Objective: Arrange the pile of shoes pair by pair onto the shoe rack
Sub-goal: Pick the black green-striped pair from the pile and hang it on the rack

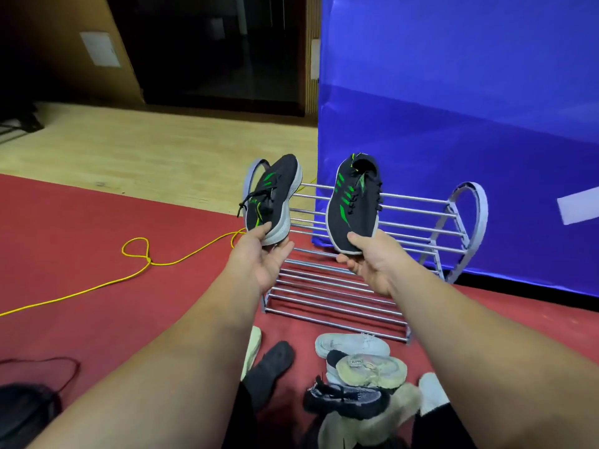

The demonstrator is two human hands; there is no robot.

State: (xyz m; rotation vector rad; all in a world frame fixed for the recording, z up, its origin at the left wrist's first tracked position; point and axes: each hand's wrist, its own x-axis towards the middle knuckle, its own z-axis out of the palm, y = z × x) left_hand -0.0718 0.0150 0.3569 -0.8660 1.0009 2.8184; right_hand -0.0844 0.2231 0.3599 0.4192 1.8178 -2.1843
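My left hand (262,254) grips the toe of a black sneaker with green stripes (274,196), held up over the left end of the metal shoe rack (418,215). The matching black and green sneaker (355,202) is in my right hand (369,260), also held by the toe, above the rack's top tier. Both rack tiers are bare rods with no shoes on them. On the red carpet in front of the rack lies the pile: a white sneaker (351,345), a beige sneaker (372,369), a black and grey knit sneaker (346,398) and a dark shoe (270,364).
A blue padded wall (453,108) stands right behind the rack. A yellow cord (136,254) loops across the red carpet on the left. A black bag and dark red cable (29,406) lie at the bottom left. Wooden floor lies beyond the carpet.
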